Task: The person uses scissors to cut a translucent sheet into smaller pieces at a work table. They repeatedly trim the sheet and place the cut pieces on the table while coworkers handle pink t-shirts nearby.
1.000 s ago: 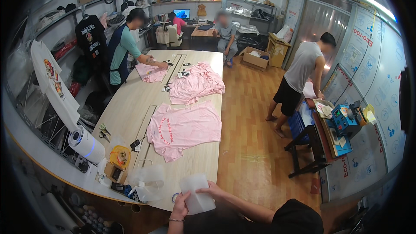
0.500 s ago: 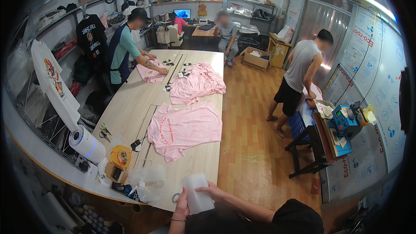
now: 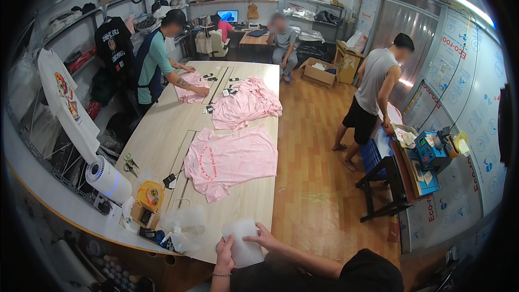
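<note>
At the table's near edge I hold a stack of whitish translucent sheets or bags (image 3: 241,242); which of the two I cannot tell. My left hand (image 3: 225,250) grips its left edge with the thumb on top. From the right, my right hand (image 3: 265,237) pinches its right side with thumb and fingers. Beyond my hands a pink T-shirt (image 3: 238,163) with red lettering lies spread flat on the table (image 3: 157,124). Farther back sits a loose heap of pink shirts (image 3: 246,105) with dark tags on and around it.
Clear plastic bags (image 3: 186,224), a yellow basket (image 3: 150,196), scissors (image 3: 130,165) and a white air purifier (image 3: 110,179) stand or lie at the left. A person (image 3: 154,65) handles a pink shirt across the table. Another (image 3: 378,84) stands by a heat press (image 3: 432,151) at right.
The white stack has shifted slightly left and turned a little in my hands. My right hand has moved slightly with it. The person across the table has shifted the pink shirt a little.
</note>
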`<state>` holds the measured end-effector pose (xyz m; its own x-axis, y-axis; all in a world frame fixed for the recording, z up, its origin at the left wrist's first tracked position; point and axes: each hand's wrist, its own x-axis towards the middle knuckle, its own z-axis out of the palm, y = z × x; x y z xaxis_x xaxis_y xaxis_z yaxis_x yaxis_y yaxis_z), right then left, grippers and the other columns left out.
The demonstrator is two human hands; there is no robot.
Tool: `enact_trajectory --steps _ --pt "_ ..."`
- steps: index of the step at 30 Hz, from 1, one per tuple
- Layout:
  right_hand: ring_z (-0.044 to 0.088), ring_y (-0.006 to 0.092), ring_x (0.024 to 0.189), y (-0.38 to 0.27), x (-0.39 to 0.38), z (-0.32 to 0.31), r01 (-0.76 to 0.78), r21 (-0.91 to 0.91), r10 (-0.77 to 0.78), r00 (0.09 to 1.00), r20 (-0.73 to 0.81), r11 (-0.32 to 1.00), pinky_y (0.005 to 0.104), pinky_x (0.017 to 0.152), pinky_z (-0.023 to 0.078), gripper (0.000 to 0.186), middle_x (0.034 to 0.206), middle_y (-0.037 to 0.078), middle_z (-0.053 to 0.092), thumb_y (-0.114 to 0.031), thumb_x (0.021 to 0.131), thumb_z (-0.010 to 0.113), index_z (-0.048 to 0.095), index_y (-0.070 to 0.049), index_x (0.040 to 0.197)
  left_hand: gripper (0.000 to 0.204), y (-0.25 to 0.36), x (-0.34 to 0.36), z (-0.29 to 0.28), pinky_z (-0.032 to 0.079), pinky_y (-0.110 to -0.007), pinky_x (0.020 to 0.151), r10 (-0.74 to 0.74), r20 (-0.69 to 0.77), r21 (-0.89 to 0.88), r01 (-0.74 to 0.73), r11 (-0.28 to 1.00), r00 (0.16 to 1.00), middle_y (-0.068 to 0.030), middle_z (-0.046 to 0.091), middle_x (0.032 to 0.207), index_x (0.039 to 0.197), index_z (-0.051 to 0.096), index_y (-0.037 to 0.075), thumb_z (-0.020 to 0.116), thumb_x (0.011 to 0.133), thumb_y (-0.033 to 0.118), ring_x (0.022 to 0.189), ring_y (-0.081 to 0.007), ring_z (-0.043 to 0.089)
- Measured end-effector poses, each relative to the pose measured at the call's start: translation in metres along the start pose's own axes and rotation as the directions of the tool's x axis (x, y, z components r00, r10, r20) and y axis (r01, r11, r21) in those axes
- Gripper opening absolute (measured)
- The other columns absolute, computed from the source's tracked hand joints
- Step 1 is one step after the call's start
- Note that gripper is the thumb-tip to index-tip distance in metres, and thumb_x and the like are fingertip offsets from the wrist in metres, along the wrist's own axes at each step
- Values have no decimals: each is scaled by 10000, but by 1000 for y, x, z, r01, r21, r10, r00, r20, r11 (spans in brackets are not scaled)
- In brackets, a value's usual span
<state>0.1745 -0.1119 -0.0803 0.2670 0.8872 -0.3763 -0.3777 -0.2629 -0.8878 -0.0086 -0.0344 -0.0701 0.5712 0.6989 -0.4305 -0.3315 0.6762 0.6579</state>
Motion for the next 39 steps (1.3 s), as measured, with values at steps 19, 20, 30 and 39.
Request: enact_trajectory --steps 19,20,30,39 --pt "514 272 1423 -28 -7 13 -144 259 109 984 144 955 469 1203 413 679 1521 127 529 -325 1030 644 380 -83 1607 460 -21 13 4 558 -432 1038 -21 -4 0 21 1000 1000 -115 692 1318 1442 574 66 422 1084 311 1185 -254 680" --pt "511 275 1426 -30 -8 14 -134 255 97 983 153 958 474 1210 406 685 1521 125 529 -348 1036 633 373 -92 1615 437 -12 6 18 558 -414 1020 -14 -13 -6 14 1000 1000 -106 695 1285 1418 579 72 431 1069 289 1165 -240 683" --pt "449 262 1507 13 25 16 -21 119 6 992 122 993 455 1241 364 691 1651 125 454 -492 1134 435 296 -117 1697 410 -7 -1 36 524 -390 1061 -36 46 32 34 999 998 -90 665 1294 1426 557 75 414 1057 180 1220 -199 633" --pt "490 275 1468 -14 7 18 -107 53 108 994 -22 993 482 1187 421 793 1593 148 510 -616 1112 459 365 -54 1663 446 3 -3 34 570 -383 981 65 38 145 -70 987 997 -100 653 1319 1494 520 34 466 1062 132 1101 -209 675"
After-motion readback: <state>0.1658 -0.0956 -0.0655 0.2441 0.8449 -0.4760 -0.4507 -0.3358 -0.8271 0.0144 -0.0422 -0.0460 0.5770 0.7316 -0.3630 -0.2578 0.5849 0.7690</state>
